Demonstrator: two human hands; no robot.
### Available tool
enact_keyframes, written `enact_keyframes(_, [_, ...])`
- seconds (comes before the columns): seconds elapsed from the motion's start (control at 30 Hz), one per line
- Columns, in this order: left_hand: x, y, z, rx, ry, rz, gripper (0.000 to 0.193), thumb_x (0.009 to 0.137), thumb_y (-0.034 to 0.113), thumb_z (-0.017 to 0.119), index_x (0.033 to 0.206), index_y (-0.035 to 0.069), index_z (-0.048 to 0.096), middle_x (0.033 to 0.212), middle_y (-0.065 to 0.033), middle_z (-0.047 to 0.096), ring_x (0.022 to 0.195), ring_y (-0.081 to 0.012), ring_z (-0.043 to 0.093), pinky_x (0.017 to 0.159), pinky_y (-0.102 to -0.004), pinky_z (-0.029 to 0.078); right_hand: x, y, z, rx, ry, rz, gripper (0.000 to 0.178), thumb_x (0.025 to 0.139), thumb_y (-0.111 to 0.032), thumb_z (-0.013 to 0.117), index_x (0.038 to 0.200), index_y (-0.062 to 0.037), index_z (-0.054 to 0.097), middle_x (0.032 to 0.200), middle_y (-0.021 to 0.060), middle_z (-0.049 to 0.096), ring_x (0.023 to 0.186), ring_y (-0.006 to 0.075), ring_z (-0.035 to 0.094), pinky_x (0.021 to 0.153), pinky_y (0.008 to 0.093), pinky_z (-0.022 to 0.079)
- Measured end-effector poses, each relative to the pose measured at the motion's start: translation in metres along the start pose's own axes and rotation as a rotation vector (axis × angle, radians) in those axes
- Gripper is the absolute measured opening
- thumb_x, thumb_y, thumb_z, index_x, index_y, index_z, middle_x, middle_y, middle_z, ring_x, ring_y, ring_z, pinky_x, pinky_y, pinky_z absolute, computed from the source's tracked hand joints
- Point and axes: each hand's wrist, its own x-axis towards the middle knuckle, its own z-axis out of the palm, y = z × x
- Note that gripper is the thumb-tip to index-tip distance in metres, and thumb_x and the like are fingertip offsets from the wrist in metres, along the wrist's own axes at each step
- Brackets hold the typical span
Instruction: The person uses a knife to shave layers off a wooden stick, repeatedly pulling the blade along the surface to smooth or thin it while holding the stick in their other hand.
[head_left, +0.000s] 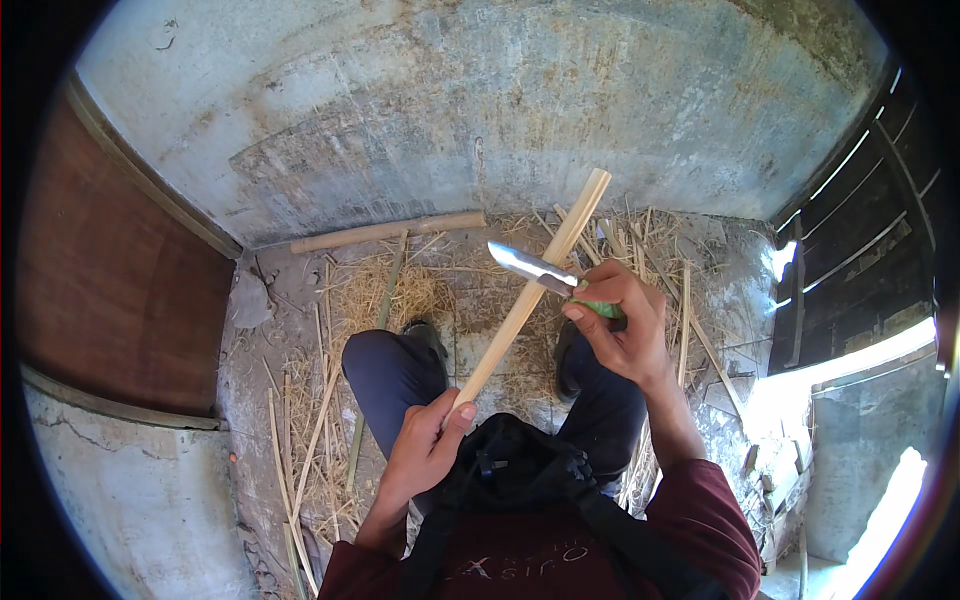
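Observation:
My left hand is closed round the near end of a long pale bamboo strip, which slants up and away to the right. In my right hand is a knife with a green handle, the fingers wrapped round it. Its shiny blade points left and crosses over the strip about midway along. Whether the edge touches the bamboo I cannot tell. The strip's far end stands free, above the floor near the wall.
Straw-like shavings and several loose bamboo strips litter the floor round my feet. A bamboo pole lies along the stained wall. At left is a brown door panel; at right, dark slats and rubble.

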Motion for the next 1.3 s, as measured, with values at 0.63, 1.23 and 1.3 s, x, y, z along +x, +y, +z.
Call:
enact_keyframes(0.63, [0.004,0.003,0.002,-0.045,0.021,0.044,0.025,0.113,0.02,0.059,0.101,-0.001,0.062,0.061,-0.0103,0.044,0.049,-0.0203,0.042,0.051,-0.0375,0.034,-0.013,-0.012,0.013,-0.034,-0.07,-0.144,0.025,0.088,-0.006,0.088,0.101,-0.0049,0.067,0.088,0.014,0.072,0.062,0.0212,0.069,0.05,0.0315,0.05])
enact_keyframes(1.23, [0.003,0.005,0.001,-0.063,-0.005,0.031,0.028,0.113,0.023,0.06,0.099,-0.001,0.063,0.06,-0.0093,0.041,0.049,-0.0187,0.036,0.049,-0.0377,0.031,-0.005,-0.008,0.006,-0.079,0.057,-0.143,0.021,0.087,-0.004,0.089,0.092,-0.0066,0.068,0.082,0.0102,0.069,0.053,0.017,0.06,0.044,0.0318,0.043])
enact_keyframes(1.3, [0.003,0.006,0.0,-0.064,-0.017,0.029,0.028,0.113,0.023,0.06,0.099,-0.001,0.063,0.059,-0.0098,0.04,0.048,-0.0191,0.036,0.049,-0.0378,0.03,-0.004,-0.008,0.005,-0.092,0.072,-0.156,0.022,0.087,-0.005,0.089,0.092,-0.0066,0.068,0.082,0.01,0.068,0.052,0.0169,0.06,0.044,0.0315,0.042])
